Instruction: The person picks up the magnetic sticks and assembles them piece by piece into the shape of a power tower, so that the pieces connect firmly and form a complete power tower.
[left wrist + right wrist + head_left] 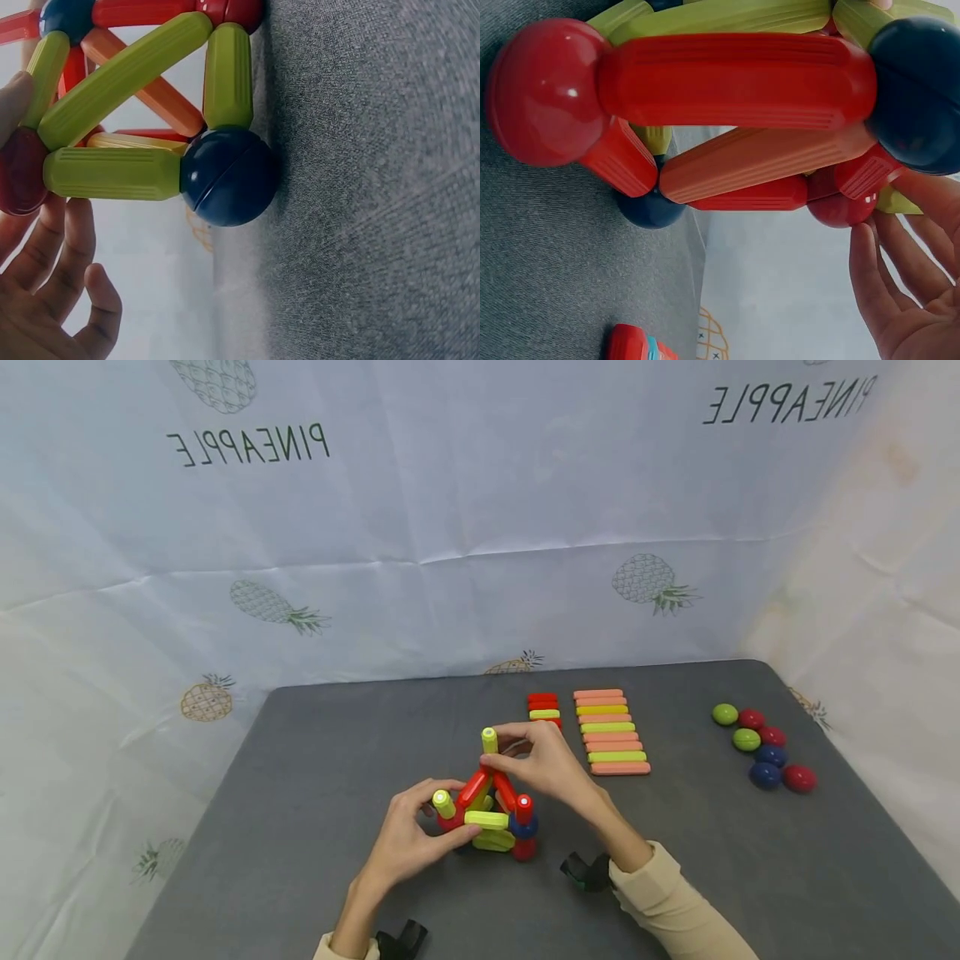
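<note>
A frame of ribbed rods and balls stands on the grey table, between both hands. My left hand (414, 835) grips its near-left top corner, a red ball (21, 171), with the thumb reaching along a yellow-green rod (486, 820). A second yellow-green rod (444, 803) rises from that ball. At the back corner my right hand (542, 764) pinches an upright yellow-green rod (490, 742) low down, by a red ball (840, 201). On the near-right corner, a short red rod (524, 808) stands on a blue ball (523, 827). Lower balls touch the table.
Behind the right hand lie a row of short red and yellow-green rods (543, 703) and a column of longer orange, yellow and green rods (615, 746). Several loose balls (767, 775) sit at the table's right. A pineapple-print cloth (465, 610) hangs behind the table.
</note>
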Tool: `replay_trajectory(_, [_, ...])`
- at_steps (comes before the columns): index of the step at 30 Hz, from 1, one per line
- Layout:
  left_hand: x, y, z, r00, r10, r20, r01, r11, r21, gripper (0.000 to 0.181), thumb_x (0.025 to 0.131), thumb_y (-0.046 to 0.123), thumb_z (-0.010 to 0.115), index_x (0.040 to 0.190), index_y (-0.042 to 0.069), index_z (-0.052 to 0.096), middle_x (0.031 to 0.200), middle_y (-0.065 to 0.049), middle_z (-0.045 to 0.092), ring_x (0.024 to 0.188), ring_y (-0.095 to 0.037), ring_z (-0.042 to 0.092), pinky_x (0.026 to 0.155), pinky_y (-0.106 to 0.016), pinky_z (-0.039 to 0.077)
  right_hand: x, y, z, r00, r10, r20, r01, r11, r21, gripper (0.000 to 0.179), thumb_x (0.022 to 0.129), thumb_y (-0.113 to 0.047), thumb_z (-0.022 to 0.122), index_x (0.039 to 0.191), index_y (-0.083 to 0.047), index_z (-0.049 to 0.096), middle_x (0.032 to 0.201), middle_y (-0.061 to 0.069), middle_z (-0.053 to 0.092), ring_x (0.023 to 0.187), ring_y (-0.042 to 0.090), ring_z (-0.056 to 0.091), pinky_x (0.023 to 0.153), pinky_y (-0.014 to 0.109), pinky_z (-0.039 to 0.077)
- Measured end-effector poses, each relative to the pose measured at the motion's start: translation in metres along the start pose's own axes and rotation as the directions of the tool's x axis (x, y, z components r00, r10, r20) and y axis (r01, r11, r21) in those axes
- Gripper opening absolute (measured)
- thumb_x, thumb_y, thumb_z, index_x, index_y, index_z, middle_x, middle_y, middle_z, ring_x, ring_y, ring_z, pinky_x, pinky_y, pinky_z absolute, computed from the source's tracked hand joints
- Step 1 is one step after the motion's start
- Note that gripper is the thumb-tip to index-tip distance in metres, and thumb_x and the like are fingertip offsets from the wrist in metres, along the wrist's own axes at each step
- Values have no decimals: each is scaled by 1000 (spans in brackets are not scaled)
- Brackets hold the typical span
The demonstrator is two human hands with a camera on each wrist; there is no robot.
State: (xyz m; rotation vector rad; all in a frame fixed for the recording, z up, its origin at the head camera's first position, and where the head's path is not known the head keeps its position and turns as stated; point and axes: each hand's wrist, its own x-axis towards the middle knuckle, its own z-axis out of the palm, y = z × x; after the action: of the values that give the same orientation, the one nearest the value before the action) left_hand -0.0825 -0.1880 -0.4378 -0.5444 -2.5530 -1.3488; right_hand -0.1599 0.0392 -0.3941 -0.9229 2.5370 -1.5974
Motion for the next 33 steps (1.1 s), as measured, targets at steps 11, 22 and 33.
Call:
replay_trajectory(11, [-1, 1, -1, 1000, -6, -16, 6, 1000, 10, 43, 78, 32, 89, 116, 24, 73, 101, 5, 75, 83, 0, 60, 70, -27, 52, -15, 16, -45, 993, 45, -109, -54, 996, -76, 47, 87, -16, 82, 130, -6, 69, 113, 14, 75, 102, 31, 72, 90, 46, 61])
replay_trajectory(22, [-3, -1, 0, 1000, -1, -19, 1, 1000, 2, 42, 78, 32, 89, 117, 25, 73, 100, 6, 74, 82, 0, 60, 70, -25, 52, -42, 106, -176, 897, 196, -395, -387, 781, -491, 42, 92, -9, 70, 130, 8, 63, 133, 39, 57, 119, 58, 53, 94, 71, 45])
replay_trajectory(33, [-3, 0, -1, 1000, -18, -12, 18, 1000, -5, 43, 79, 33, 89, 118, 24, 73, 102, 6, 74, 84, 0, 60, 71, -23, 52, -69, 150, -221, 870, 420, -257, -485, 639, -597, 46, 83, -3, 64, 124, 17, 59, 124, 47, 55, 100, 57, 55, 76, 57, 49])
